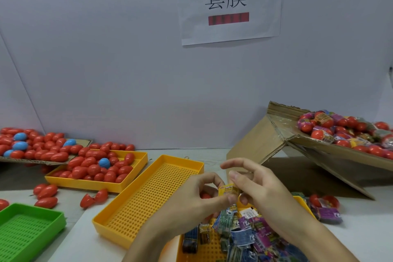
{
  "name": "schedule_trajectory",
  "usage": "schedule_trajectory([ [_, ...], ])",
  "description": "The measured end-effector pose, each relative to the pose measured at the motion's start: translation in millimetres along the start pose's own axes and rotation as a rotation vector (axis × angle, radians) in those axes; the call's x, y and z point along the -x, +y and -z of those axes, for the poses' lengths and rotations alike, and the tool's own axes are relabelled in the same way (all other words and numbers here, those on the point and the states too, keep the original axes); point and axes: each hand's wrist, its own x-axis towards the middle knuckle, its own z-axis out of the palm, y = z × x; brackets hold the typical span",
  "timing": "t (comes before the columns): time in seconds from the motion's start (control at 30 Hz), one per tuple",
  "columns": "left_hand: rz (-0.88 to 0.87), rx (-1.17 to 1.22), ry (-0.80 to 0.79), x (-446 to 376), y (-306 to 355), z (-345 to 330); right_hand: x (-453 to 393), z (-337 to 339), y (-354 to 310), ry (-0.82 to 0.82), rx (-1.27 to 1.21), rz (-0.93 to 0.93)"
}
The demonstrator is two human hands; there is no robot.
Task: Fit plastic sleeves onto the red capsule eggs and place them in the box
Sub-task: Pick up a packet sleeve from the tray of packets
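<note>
My left hand point(191, 200) grips a red capsule egg point(205, 195), only a sliver of which shows between the fingers. My right hand point(253, 189) pinches a yellow plastic sleeve point(228, 190) right beside the egg, thumb and forefinger on it. Below the hands a yellow tray point(302, 200) holds a heap of flat printed sleeves point(244, 234). A tilted cardboard box point(276, 134) at the right holds several sleeved eggs point(340, 132). Loose red eggs fill another yellow tray point(95, 184) at the left.
A bare perforated yellow tray point(148, 198) lies in the middle, a green tray point(25, 227) at the lower left. More red and blue eggs point(36, 147) pile on cardboard at far left. Loose eggs point(45, 192) and an opened shell point(93, 198) lie on the table. White wall behind.
</note>
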Motion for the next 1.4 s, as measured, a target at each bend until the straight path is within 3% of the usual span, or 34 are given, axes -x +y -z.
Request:
schedule_trajectory([
  [0.23, -0.057, -0.004, 0.055, 0, 2, -4, -2, 1, 5, 0.037, -0.05, -0.021],
  [0.43, -0.211, -0.137, 0.4, -9, -3, -18, -2, -1, 7, 0.096, -0.077, 0.023],
  [0.6, -0.249, -0.309, 0.498, -14, -9, -21, -4, 0, 8, 0.252, 0.023, -0.056],
  [0.83, -0.26, -0.435, 0.534, -16, -14, -22, -5, -1, 7, 0.312, 0.072, -0.181],
  [1.2, -0.262, -0.559, 0.484, -13, -15, -22, -6, 2, 6, 0.184, 0.047, -0.219],
  [1.4, -0.228, -0.494, 0.438, -13, -9, -22, -2, 5, 3, 0.09, 0.089, -0.223],
])
